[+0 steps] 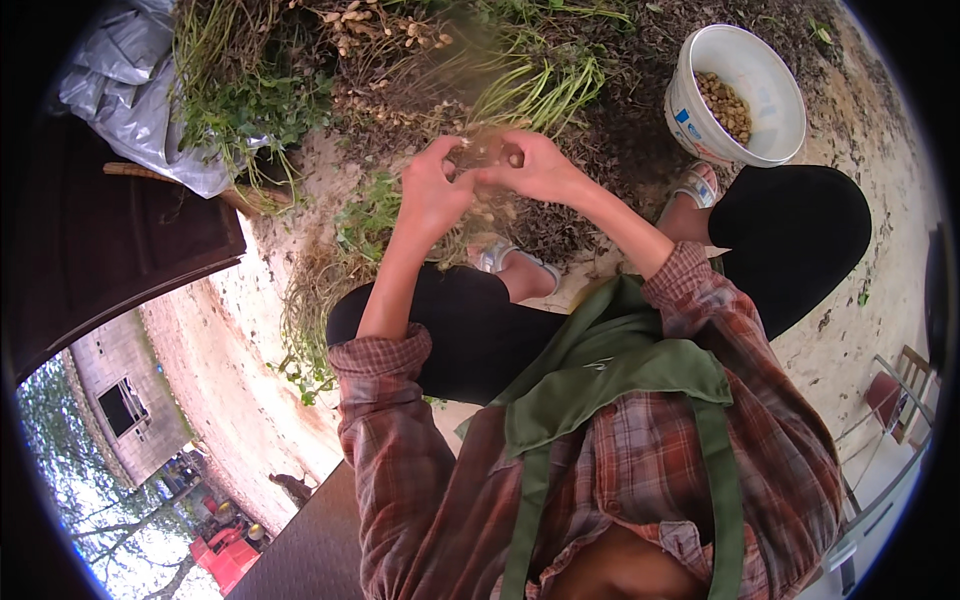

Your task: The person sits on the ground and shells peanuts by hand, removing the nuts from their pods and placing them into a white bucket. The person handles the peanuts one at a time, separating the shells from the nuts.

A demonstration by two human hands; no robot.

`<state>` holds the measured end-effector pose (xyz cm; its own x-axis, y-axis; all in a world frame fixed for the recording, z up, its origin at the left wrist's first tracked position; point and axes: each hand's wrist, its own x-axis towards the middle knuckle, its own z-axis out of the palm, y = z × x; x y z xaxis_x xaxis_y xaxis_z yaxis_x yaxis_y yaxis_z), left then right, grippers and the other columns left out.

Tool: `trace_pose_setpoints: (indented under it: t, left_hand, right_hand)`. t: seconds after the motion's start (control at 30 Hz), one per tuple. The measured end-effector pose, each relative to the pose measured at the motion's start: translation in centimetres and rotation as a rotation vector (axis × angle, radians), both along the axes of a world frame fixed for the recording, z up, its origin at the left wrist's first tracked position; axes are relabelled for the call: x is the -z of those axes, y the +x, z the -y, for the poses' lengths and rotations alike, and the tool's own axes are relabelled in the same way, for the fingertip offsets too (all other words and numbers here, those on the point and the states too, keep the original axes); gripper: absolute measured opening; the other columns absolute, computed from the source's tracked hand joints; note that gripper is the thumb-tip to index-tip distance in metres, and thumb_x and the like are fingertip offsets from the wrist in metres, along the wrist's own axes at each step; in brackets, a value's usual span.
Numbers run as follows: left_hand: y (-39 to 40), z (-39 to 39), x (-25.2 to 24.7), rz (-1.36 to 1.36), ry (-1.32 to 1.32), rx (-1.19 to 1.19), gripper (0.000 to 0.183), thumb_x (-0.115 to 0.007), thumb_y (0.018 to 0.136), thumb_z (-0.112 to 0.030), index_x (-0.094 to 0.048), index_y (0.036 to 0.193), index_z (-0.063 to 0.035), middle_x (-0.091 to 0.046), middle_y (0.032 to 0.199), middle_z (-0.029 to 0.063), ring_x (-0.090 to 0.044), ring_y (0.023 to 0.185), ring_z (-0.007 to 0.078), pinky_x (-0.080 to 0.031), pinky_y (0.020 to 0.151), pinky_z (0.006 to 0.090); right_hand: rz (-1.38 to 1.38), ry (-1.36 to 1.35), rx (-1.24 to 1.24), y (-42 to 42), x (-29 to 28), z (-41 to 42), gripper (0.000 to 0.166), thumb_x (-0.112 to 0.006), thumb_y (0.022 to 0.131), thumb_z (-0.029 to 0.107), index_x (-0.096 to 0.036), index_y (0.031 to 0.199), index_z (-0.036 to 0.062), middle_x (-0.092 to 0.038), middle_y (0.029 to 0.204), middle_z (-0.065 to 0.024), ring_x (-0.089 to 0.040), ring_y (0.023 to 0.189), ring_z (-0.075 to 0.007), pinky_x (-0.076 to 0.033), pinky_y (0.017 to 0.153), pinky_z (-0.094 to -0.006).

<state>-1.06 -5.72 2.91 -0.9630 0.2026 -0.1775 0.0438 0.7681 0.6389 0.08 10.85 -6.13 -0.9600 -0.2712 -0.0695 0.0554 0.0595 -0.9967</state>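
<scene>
Both hands meet in front of me, over the roots of a pulled peanut plant (484, 214). My left hand (439, 184) has its fingers curled around a small part of the plant with what looks like a peanut pod. Close beside it, my right hand (538, 166) is curled on a peanut pod (516, 160), thumb pointing at the left hand. The roots between the hands are blurred. More peanut plants (255, 105) with pods (352, 19) on their roots lie heaped beyond. A white plastic bucket (679, 112) at the upper right holds picked peanuts (724, 105).
A grey plastic sheet (142, 97) and a dark wooden board or panel (127, 240) lie at the left. Dry leaf litter (562, 217) covers the soil near my sandalled feet (525, 274). A chicken (292, 487) stands at the lower left. A red chair (885, 394) is far right.
</scene>
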Motion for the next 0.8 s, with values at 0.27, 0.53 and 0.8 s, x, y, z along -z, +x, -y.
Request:
trace_pose_setpoints:
  t: [0.27,0.53,0.8]
  left_hand:
    - [-0.2,0.0,0.0,0.062,0.018,0.017,0.045,-0.069,0.074,-0.013,-0.056,0.115,0.0012,-0.065,0.078,0.0154,-0.060,0.066,0.0154,-0.048,0.061,0.0289]
    - [0.4,-0.4,0.9,-0.040,-0.023,0.133,0.045,-0.071,0.073,-0.012,-0.057,0.114,-0.0004,-0.067,0.082,0.0201,-0.067,0.072,0.0281,-0.051,0.067,0.0342]
    - [-1.5,2.2,0.3,-0.177,-0.083,-0.053,0.051,-0.073,0.072,-0.017,-0.057,0.117,0.0003,-0.067,0.084,0.0227,-0.067,0.076,0.0290,-0.052,0.068,0.0351]
  right_hand:
    - [0.057,-0.090,0.067,0.0,-0.2,0.3,0.032,-0.077,0.072,0.026,-0.061,0.089,0.0033,-0.053,0.067,-0.0007,-0.048,0.061,-0.0081,-0.038,0.055,-0.0246]
    - [0.139,-0.036,-0.168,0.1,-0.8,-1.8,0.020,-0.057,0.088,0.022,-0.059,0.089,0.0020,-0.057,0.079,-0.0009,-0.050,0.069,-0.0097,-0.040,0.059,-0.0260]
    - [0.481,-0.596,-0.099,1.5,-1.5,-4.9,0.020,-0.053,0.093,0.024,-0.055,0.084,0.0071,-0.053,0.075,0.0004,-0.040,0.060,-0.0049,-0.027,0.045,-0.0194]
